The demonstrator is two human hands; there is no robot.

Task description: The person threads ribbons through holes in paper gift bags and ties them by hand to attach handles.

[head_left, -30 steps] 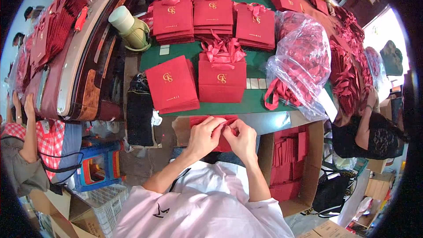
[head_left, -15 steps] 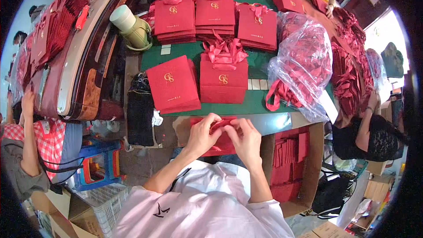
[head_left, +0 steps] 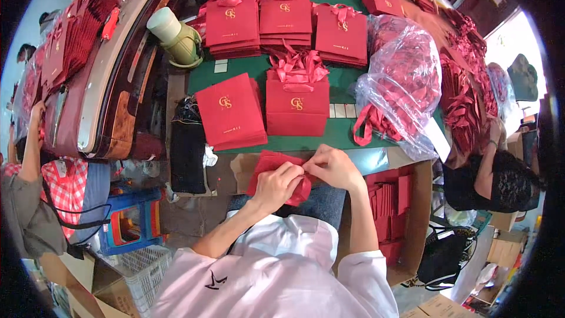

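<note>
In front of my lap is a red paper bag (head_left: pixel 266 164), tilted just off the green table's near edge. My left hand (head_left: pixel 278 187) is closed on its upper part, fingers bent over the paper. Thumb and fingertips of my right hand (head_left: pixel 334 168) pinch close beside the left fingertips, at a red ribbon (head_left: pixel 303 189) that loops down below them. The exact pinch point is mostly hidden by the fingers. Beyond my hands, a stack of flat red bags (head_left: pixel 232 112) and another stack with ribbon handles (head_left: pixel 297 106) lie on the table.
Several more bag stacks (head_left: pixel 232 26) and a heap of ribbons lie farther back. A clear plastic sack (head_left: pixel 406 82) of ribboned bags is at right, above a carton (head_left: pixel 419 218) of red pieces. A lidded bottle (head_left: pixel 168 26) stands left. Other people work at both sides and the far right.
The bag has turned to a slant and shifted slightly left. My right hand has risen and rolled over, its fingertips meeting the left hand's. A ribbon loop now shows below them.
</note>
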